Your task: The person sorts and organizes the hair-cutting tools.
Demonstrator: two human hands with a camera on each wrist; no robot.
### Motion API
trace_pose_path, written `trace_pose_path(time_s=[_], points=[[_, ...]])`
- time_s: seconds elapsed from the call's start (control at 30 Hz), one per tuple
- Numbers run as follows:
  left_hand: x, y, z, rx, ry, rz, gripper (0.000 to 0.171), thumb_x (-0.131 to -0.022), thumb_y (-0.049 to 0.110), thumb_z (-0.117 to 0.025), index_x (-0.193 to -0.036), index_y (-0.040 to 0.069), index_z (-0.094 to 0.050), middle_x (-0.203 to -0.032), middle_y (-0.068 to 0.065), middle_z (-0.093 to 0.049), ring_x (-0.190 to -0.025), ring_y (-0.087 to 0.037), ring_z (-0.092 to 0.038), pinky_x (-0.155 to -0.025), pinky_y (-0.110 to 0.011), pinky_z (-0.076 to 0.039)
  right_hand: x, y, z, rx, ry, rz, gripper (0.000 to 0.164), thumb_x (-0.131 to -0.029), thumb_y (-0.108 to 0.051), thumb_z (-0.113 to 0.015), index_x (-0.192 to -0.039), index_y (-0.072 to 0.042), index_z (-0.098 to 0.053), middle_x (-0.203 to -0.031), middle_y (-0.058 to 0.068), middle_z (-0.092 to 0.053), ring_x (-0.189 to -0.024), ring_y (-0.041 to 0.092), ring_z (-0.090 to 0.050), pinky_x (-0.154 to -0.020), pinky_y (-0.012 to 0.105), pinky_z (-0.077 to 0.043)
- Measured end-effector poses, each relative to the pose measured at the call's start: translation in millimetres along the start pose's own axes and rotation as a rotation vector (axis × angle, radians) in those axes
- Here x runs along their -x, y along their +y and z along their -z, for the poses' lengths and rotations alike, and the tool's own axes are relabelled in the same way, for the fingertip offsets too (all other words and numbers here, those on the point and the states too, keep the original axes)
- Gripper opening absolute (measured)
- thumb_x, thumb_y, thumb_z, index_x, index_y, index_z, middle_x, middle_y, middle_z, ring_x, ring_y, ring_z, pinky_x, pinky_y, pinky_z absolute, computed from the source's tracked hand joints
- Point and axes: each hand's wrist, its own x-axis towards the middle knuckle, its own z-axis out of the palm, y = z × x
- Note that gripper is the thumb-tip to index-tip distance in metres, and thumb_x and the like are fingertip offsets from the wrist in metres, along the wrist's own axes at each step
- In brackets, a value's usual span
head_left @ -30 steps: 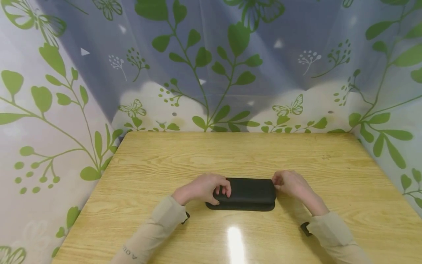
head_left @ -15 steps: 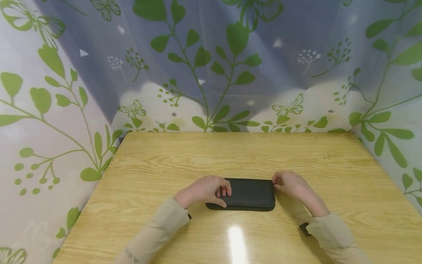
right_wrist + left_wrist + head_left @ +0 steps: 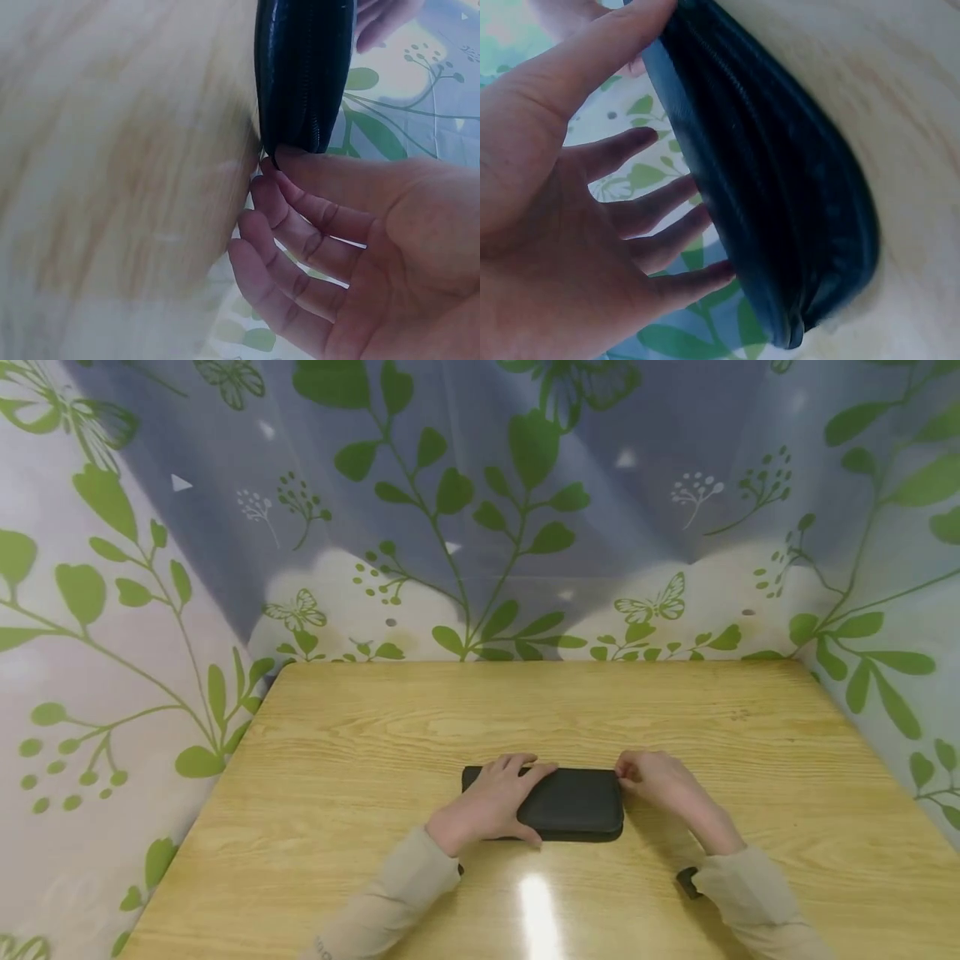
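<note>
A black zip wallet lies flat on the wooden table, its long side facing me. My left hand rests on its left part with fingers spread and fairly straight, the thumb at the near edge. In the left wrist view the wallet's zipped side shows its zipper teeth, with a gap between the two edges at this end. At the far right corner, my right hand pinches the wallet's end between thumb and forefinger. The right wrist view shows the zipper running down to that pinch; the fingertips hide what exactly they hold.
The wood-grain table extends around the wallet on all sides. A curtain printed with leaves and butterflies stands behind the table and along both sides. A bright light reflection lies on the tabletop in front.
My left hand has moved right and flattened from a curled grip on the wallet's left end to spread fingers on top. The wallet's raised top has settled lower. My right hand keeps its pinch.
</note>
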Motion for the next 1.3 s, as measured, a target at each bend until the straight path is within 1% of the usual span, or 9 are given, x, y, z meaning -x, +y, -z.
trace_pose_path(time_s=[0.2,0.43,0.53,0.67,0.77,0.87,0.97,1.13,1.3], points=[[-3.1,1.5,-5.2,-0.008,-0.036,0.028,0.094,-0.069,0.051,-0.074,-0.146,0.026,-0.028,-0.144,-0.013,-0.037,-0.128,-0.031,-0.034,-0.104,-0.054,-0.032,-1.1,0.0,-0.7,0.009,0.0,-0.011,0.004,-0.084,-0.013,-0.063,-0.082,-0.01,-0.06,-0.078,0.002,-0.065,-0.066,0.013,-0.051,-0.06,0.036,-0.047],[-5.6,-4.1,0.5,0.002,-0.053,0.036,0.089,-0.07,0.049,-0.074,-0.145,0.028,-0.032,-0.14,-0.007,-0.042,-0.124,-0.029,-0.039,-0.102,-0.052,-0.036,-7.4,-3.7,0.3,0.053,0.058,0.006,0.007,-0.083,-0.011,-0.062,-0.076,-0.013,-0.062,-0.073,0.0,-0.065,-0.064,0.014,-0.052,-0.061,0.038,-0.048],[-8.0,-9.1,2.1,0.004,-0.051,0.037,0.088,-0.069,0.047,-0.076,-0.144,0.027,-0.034,-0.138,-0.007,-0.044,-0.123,-0.029,-0.041,-0.101,-0.052,-0.037,-12.9,-5.4,0.4,0.074,0.07,0.014,0.008,-0.083,-0.01,-0.062,-0.076,-0.014,-0.063,-0.072,0.0,-0.065,-0.063,0.014,-0.052,-0.06,0.038,-0.048],[-11.7,-19.4,3.1,0.019,-0.044,0.039,0.088,-0.068,0.045,-0.077,-0.143,0.027,-0.036,-0.137,-0.006,-0.044,-0.122,-0.028,-0.041,-0.102,-0.053,-0.036,-20.3,-7.7,-1.0,0.073,0.083,-0.002,0.007,-0.083,-0.01,-0.062,-0.077,-0.013,-0.064,-0.073,0.001,-0.065,-0.062,0.014,-0.051,-0.06,0.038,-0.048],[-14.0,-26.2,3.2,0.04,-0.046,0.044,0.088,-0.067,0.045,-0.078,-0.143,0.028,-0.036,-0.138,-0.005,-0.044,-0.124,-0.027,-0.04,-0.103,-0.053,-0.034,-24.4,-9.5,-2.0,0.067,0.083,-0.028,0.008,-0.083,-0.011,-0.062,-0.076,-0.014,-0.062,-0.07,-0.001,-0.063,-0.06,0.014,-0.048,-0.057,0.035,-0.044],[-15.1,-30.3,1.9,0.062,-0.058,0.053,0.089,-0.067,0.044,-0.078,-0.143,0.029,-0.035,-0.139,-0.004,-0.042,-0.126,-0.026,-0.038,-0.105,-0.053,-0.031,-26.2,-9.1,-2.9,0.06,0.075,-0.035,0.01,-0.084,-0.011,-0.061,-0.074,-0.014,-0.061,-0.065,-0.002,-0.058,-0.057,0.015,-0.045,-0.053,0.033,-0.04],[-15.1,-30.6,1.6,0.09,-0.066,0.061,0.091,-0.065,0.044,-0.079,-0.143,0.031,-0.035,-0.14,-0.004,-0.042,-0.127,-0.026,-0.036,-0.107,-0.053,-0.029,-25.1,-7.5,-2.7,0.039,0.065,-0.039,0.011,-0.084,-0.012,-0.06,-0.074,-0.016,-0.06,-0.063,-0.003,-0.056,-0.056,0.014,-0.043,-0.053,0.031,-0.038],[-14.6,-28.3,3.0,0.099,-0.055,0.077,0.091,-0.064,0.043,-0.081,-0.142,0.031,-0.036,-0.139,-0.004,-0.042,-0.128,-0.026,-0.035,-0.107,-0.053,-0.028,-20.3,-5.9,2.1,-0.009,0.068,-0.029,0.009,-0.083,-0.016,-0.064,-0.074,-0.018,-0.063,-0.063,-0.006,-0.059,-0.055,0.012,-0.043,-0.054,0.031,-0.037],[-13.5,-28.2,2.7,0.088,-0.048,0.077,0.09,-0.065,0.043,-0.08,-0.142,0.03,-0.037,-0.14,-0.003,-0.041,-0.128,-0.025,-0.034,-0.108,-0.053,-0.027,-20.9,-6.6,2.0,0.005,0.068,-0.006,0.008,-0.082,-0.014,-0.064,-0.075,-0.017,-0.064,-0.064,-0.005,-0.06,-0.055,0.012,-0.043,-0.052,0.031,-0.037]])
